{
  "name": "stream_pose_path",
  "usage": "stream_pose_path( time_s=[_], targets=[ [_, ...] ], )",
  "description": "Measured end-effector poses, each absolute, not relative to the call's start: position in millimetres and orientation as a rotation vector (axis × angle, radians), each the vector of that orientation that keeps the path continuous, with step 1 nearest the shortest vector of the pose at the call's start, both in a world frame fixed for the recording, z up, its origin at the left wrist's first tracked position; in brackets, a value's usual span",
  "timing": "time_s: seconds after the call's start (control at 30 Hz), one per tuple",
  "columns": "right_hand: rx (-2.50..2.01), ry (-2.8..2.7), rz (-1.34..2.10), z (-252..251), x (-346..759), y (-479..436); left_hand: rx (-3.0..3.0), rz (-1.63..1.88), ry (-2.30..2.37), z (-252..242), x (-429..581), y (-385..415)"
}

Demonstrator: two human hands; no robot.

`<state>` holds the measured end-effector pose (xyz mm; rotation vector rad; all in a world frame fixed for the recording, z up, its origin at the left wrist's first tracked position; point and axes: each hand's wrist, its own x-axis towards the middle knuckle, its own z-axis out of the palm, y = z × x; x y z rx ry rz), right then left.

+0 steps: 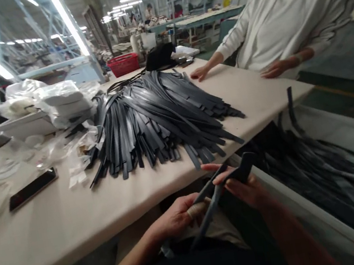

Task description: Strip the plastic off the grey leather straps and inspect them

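Below the table's front edge, my left hand (181, 216) is closed round a dark grey strap (210, 206); one finger has tape wound on it. My right hand (241, 185) pinches the same strap higher up, near its wider end (246, 163). A big fan-shaped pile of similar dark straps (157, 117) lies on the beige table (75, 214) just beyond my hands.
A black phone (32, 189) lies at the left of the table, with plastic bags and white packets (55, 103) behind it. A red basket (124, 64) stands at the back. Another person in a white top rests both hands (272, 70) on the far right edge. More straps fill a bin (325, 179) at my right.
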<state>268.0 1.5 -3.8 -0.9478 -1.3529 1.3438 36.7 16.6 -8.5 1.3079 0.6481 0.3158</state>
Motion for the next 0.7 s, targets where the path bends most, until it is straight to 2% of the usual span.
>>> stream_pose_path(
  time_s=[0.1,0.4,0.7],
  targets=[
    [-0.928,-1.348,1.373,-10.4,272.1,-1.3,1.313,0.273,0.653,-5.9,41.4,15.9],
    [-0.993,-1.341,1.265,-16.1,255.5,-0.4,1.342,0.425,0.75,-11.8,62.4,20.6],
    [-1.138,-1.216,0.878,-1.3,280.1,-30.5,1.974,0.226,0.708,-29.3,44.0,8.6]
  ],
)
